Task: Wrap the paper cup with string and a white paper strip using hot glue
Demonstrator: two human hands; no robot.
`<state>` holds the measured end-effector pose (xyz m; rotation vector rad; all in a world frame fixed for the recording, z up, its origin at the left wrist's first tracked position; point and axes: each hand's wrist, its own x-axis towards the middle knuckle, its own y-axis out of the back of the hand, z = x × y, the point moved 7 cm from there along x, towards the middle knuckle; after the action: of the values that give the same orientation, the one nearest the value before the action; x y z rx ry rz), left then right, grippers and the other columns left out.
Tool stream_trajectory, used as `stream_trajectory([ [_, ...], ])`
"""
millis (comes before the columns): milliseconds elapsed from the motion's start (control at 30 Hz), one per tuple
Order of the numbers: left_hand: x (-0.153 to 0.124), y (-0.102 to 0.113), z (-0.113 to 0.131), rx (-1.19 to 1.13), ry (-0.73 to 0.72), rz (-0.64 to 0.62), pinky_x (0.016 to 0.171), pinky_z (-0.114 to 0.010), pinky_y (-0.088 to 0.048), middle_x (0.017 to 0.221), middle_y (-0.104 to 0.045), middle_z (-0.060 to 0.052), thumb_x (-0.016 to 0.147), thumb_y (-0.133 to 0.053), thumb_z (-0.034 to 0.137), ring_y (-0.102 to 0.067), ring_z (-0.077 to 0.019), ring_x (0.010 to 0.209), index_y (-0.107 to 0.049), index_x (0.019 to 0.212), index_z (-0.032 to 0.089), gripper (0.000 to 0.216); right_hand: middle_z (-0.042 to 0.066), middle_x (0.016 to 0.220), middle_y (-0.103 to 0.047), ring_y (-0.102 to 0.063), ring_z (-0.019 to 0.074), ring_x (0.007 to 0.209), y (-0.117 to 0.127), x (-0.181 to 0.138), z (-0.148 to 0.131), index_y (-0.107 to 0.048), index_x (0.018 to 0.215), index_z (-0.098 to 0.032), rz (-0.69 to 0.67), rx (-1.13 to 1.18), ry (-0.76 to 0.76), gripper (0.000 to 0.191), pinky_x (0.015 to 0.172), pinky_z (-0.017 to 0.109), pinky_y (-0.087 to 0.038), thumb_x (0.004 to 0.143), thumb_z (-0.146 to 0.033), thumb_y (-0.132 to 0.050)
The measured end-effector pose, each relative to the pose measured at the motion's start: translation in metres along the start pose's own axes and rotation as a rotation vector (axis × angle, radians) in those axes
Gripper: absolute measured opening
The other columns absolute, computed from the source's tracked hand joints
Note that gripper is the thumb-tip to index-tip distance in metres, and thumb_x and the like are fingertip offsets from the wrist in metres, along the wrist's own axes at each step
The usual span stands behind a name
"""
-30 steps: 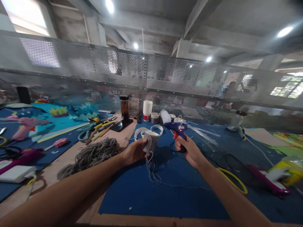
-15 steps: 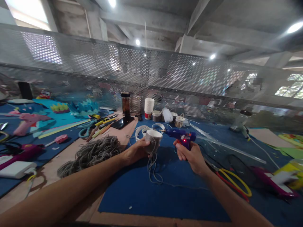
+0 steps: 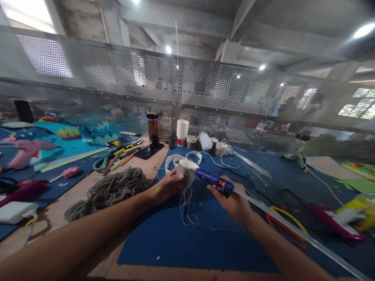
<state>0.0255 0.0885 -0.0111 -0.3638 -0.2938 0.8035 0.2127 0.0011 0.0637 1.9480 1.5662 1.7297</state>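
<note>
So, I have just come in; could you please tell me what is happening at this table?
A person's left hand holds a small cup wrapped in grey cord. The right hand holds a blue glue gun, its nozzle pointed at the cup near the rim; whether they touch, I cannot tell. A long clear glue stick extends from the gun's back. A grey cord heap lies left of the cup.

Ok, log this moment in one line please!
left hand: holds gray-corded white cup; right hand: holds blue plastic glue gun, pointed at cup; left of cup: gray cord heap
</note>
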Motion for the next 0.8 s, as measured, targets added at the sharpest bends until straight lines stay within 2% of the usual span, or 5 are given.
stream_trajectory([
  [200, 0.0011, 0.0017, -0.0014, -0.001, -0.009, 0.008, 0.064, -0.026, -0.047, 0.104, -0.062, -0.006, 0.085, -0.069, 0.036, -0.058, -0.0163, 0.081, -0.059, 0.125, 0.024, 0.043, -0.001, 0.062, -0.062, -0.06, 0.0136, 0.053, 0.001, 0.0006, -0.0046, -0.063, 0.083, -0.021, -0.013, -0.056, 0.048, 0.03, 0.052, 0.023, -0.037, 0.096, -0.047, -0.056],
  [533, -0.0007, -0.0027, 0.0018, 0.006, -0.014, 0.052, 0.066, -0.027, -0.046, 0.103, -0.063, -0.006, 0.085, -0.071, 0.034, -0.059, -0.0165, 0.081, -0.059, 0.123, 0.023, 0.041, 0.001, 0.072, -0.069, -0.064, 0.0158, 0.062, 0.0, -0.0012, -0.0068, -0.063, 0.092, -0.023, -0.088, -0.016, 0.024, 0.018, 0.061, 0.025, -0.041, 0.095, -0.04, -0.06],
  [800, -0.0001, -0.0035, 0.0033, 0.022, -0.041, 0.078, 0.062, -0.025, -0.045, 0.101, -0.062, -0.006, 0.083, -0.073, 0.034, -0.059, -0.0154, 0.078, -0.058, 0.124, 0.022, 0.045, 0.0, 0.071, -0.067, -0.063, 0.0159, 0.064, 0.0006, -0.0037, -0.0087, -0.062, 0.092, -0.022, -0.084, -0.04, 0.074, 0.013, 0.062, 0.026, -0.037, 0.095, -0.035, -0.061],
])
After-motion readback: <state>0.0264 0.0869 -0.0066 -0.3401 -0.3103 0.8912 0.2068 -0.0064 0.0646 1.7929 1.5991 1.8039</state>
